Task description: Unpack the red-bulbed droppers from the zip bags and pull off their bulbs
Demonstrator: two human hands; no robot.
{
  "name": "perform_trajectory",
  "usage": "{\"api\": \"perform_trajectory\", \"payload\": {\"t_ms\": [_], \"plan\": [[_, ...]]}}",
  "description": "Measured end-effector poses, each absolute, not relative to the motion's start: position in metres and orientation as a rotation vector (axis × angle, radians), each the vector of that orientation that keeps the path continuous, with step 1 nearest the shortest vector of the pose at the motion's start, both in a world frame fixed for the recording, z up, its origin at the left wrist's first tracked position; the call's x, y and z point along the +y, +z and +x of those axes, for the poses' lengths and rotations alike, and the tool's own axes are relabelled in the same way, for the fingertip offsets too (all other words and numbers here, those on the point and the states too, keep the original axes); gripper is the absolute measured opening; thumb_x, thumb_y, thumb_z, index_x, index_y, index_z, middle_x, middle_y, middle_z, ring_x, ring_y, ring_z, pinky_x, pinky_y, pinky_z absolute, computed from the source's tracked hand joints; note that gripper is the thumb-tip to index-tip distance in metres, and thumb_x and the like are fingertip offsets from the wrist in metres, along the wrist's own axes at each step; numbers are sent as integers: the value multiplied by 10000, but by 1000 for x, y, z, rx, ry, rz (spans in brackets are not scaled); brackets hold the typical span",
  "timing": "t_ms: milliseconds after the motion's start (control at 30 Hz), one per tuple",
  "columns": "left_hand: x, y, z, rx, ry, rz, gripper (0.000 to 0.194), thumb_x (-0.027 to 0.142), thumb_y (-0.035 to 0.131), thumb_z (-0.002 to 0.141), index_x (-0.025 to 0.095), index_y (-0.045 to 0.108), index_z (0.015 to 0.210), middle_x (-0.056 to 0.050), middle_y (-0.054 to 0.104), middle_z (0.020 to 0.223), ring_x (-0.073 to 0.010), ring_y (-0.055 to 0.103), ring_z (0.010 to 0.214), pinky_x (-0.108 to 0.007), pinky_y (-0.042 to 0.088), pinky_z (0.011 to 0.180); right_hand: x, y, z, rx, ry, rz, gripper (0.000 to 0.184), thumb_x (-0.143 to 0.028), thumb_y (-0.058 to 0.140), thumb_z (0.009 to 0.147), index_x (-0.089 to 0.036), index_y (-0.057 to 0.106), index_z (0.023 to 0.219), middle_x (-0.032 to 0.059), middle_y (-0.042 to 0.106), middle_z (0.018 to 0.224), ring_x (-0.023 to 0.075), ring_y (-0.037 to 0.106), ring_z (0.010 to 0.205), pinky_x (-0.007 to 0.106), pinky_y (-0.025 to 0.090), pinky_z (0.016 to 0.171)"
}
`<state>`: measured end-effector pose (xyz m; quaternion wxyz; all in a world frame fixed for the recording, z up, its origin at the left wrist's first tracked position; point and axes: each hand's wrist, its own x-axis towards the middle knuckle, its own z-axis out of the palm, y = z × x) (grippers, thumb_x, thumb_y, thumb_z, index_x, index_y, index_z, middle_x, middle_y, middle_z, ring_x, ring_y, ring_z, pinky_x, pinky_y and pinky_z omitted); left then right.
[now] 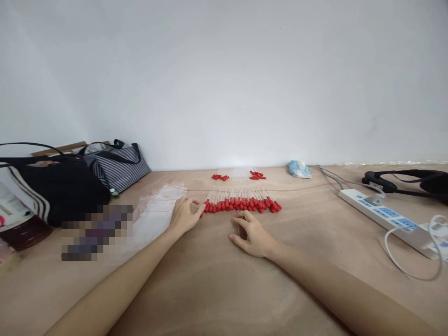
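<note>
red-tipped sticks (241, 204) lie by both half-curled hands (184, 215) (257, 237), their hold impossible to tell.

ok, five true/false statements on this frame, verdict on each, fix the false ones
1. The power strip lies to the right of the main row of red-ended pieces. True.
2. The right hand is nearer the clear plastic bags than the left hand is. False: the left hand is nearer.
3. The striped bag is beside the power strip. False: it is on the far left side, beside the black bag.
4. The blue packet sits nearer the wall than the main row does. True.
5. The main row's red ends point toward the wall. False: they face the person.
</note>
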<state>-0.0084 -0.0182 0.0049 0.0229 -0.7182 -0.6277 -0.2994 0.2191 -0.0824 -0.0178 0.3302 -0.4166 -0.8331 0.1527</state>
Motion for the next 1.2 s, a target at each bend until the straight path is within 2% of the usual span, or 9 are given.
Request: {"api": "perform_trajectory", "payload": {"t_ms": [100, 267, 433, 567, 633, 700, 833, 967, 1200], "plan": [[-2, 8, 4, -2012, -838, -2189, 250, 436, 567, 662, 191, 614, 672, -67, 587, 838, -243, 532, 875, -344, 419, 777, -85, -20, 223, -2128, 395, -1060, 289, -269, 579, 723, -163, 532, 988, 77, 465, 971, 164, 490, 869, 326, 437, 788], [16, 6, 13, -2040, -834, -2148, 181, 345, 618, 606, 187, 593, 521, -71, 595, 704, -260, 556, 796, -344, 441, 684, -89, -24, 239, -2022, 280, -1035, 202, -246, 540, 760, -169, 558, 945, 77, 499, 922, 173, 501, 865, 335, 442, 780], [-1, 13, 8, -1946, -982, -2069, 145, 265, 549, 680, 174, 593, 576, -80, 593, 770, -255, 537, 849, -378, 416, 795, -83, -29, 251, -1954, 170, -1050, 155, -215, 508, 769, -185, 573, 907, 75, 519, 890, 185, 513, 857, 348, 449, 760], [-40, 15, 11, -1428, -1215, -2259, 126, 241, 523, 733, 167, 576, 645, -61, 574, 810, -198, 521, 837, -340, 413, 805, -78, -29, 252, -1876, 8, -1076, 370, -270, 532, 761, -188, 487, 1120, 115, 501, 1032, 227, 473, 985, 396, 418, 829], [-57, 10, 17, -1207, -1177, -2453, 116, 216, 505, 759, 168, 568, 673, -49, 570, 802, -175, 519, 813, -315, 423, 772, -78, -26, 252, -1916, -72, -1064, 503, -329, 558, 751, -192, 420, 1216, 132, 468, 1122, 244, 434, 1051, 416, 390, 862], [-68, 3, 24, -1058, -1107, -2585, 113, 199, 489, 777, 171, 562, 697, -44, 569, 802, -164, 514, 804, -307, 427, 757, -79, -24, 251, -2010, -141, -1030, 537, -387, 568, 747, -218, 419, 1234, 127, 448, 1177, 253, 412, 1083, 433, 365, 875], [-74, -6, 31, -886, -1023, -2677, 93, 174, 482, 787, 170, 557, 731, -51, 581, 812, -166, 508, 812, -307, 434, 748, -78, -21, 247, -2187, -185, -930, 337, -396, 560, 766, -274, 563, 1080, 84, 497, 1161, 238, 427, 1065, 437, 335, 865], [-75, -4, 33, -847, -1037, -2694, 90, 174, 481, 790, 168, 549, 731, -57, 584, 818, -169, 509, 823, -305, 447, 749, -76, -21, 244, -2265, -105, -902, 115, -293, 532, 801, -237, 622, 845, 53, 577, 1032, 200, 472, 979, 406, 324, 849], [-75, -9, 41, -862, -1070, -2827, 160, 232, 477, 827, 161, 558, 946, -78, 617, 959, -171, 563, 905, -318, 472, 805, -81, -18, 240, -2247, -98, -911, 95, -236, 463, 826, -180, 540, 823, 49, 596, 841, 172, 483, 840, 387, 308, 844]]}}
